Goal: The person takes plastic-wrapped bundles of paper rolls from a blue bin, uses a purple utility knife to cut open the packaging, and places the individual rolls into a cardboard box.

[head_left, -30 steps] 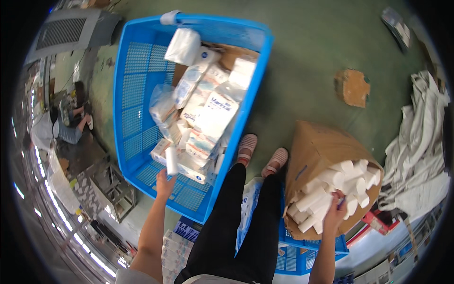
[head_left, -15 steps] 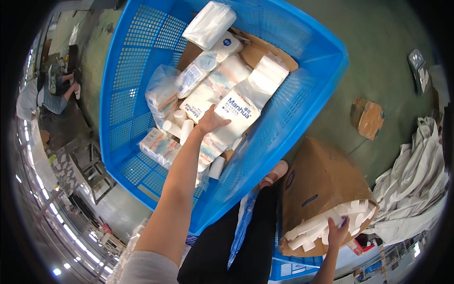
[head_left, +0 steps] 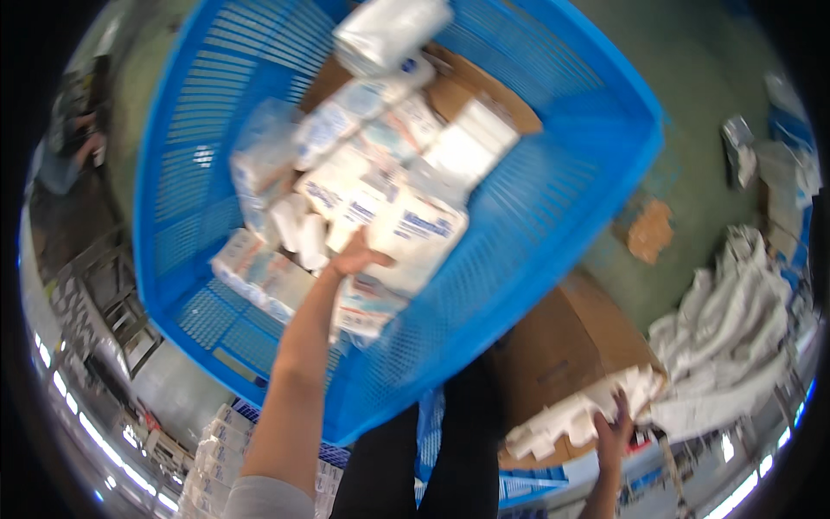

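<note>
My left hand point(head_left: 359, 257) is over the large blue plastic basket point(head_left: 562, 221), its fingers apart against the lower edge of a white tissue pack point(head_left: 424, 238) with blue print. More wrapped tissue packs and small white rolls point(head_left: 311, 242) lie jumbled around it. At the lower right, my right hand point(head_left: 614, 430) has its fingers spread at the mouth of a tilted cardboard box point(head_left: 575, 333). White rolls point(head_left: 540, 437) fill that opening, and nothing shows in the hand. Motion blurs the view.
A piece of brown cardboard point(head_left: 650, 232) lies on the green floor to the right. Near it is a heap of pale crumpled sheeting point(head_left: 726, 324). Stacked white packs point(head_left: 216, 458) stand at the lower left. A metal frame point(head_left: 108, 303) and a seated person point(head_left: 65, 156) are at far left.
The view has shifted. My left hand stays by the tissue packs, where another printed pack face now shows beside it. My right hand has opened its fingers and drawn slightly off the rolls.
</note>
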Tool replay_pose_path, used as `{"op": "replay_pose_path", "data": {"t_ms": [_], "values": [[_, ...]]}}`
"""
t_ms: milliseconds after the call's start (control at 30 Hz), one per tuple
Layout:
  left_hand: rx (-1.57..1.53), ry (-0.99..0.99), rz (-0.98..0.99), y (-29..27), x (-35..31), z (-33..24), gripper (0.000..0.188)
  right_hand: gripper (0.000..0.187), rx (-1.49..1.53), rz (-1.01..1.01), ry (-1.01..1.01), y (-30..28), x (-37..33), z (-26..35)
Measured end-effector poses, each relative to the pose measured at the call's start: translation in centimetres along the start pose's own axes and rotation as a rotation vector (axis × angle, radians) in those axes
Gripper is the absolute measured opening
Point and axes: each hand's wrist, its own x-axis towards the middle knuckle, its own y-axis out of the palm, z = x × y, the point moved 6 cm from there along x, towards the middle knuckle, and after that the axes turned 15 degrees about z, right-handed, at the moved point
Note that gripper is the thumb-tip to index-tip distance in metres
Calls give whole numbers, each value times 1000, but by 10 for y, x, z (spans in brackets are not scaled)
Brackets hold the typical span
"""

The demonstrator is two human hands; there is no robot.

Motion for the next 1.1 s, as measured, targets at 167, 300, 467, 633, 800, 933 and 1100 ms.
{"op": "replay_pose_path", "data": {"t_ms": [167, 300, 467, 633, 800, 933, 1100], "values": [[-48, 123, -189, -3, -29, 4, 63, 52, -341, 78, -17, 68, 43, -19], [-164, 168, -190, 3, -73, -26, 67, 41, -341, -4, 35, 87, 37, -31], [-68, 100, -432, -7, -146, -89, 67, 37, -402, 44, 76, 95, 11, -26], [-103, 384, -592, -38, -230, -157, 46, 33, -74, -100, -104, 70, -25, -2], [360, 490, -382, 65, -247, -291, 11, 25, 621, -1, -365, 77, -18, 44], [269, 416, -311, 143, -198, -296, 8, 18, 650, -369, -305, 48, -22, 6], [588, 531, 107, 352, -146, -314, 20, 17, 874, -662, 57, 7, -45, -155]]}}
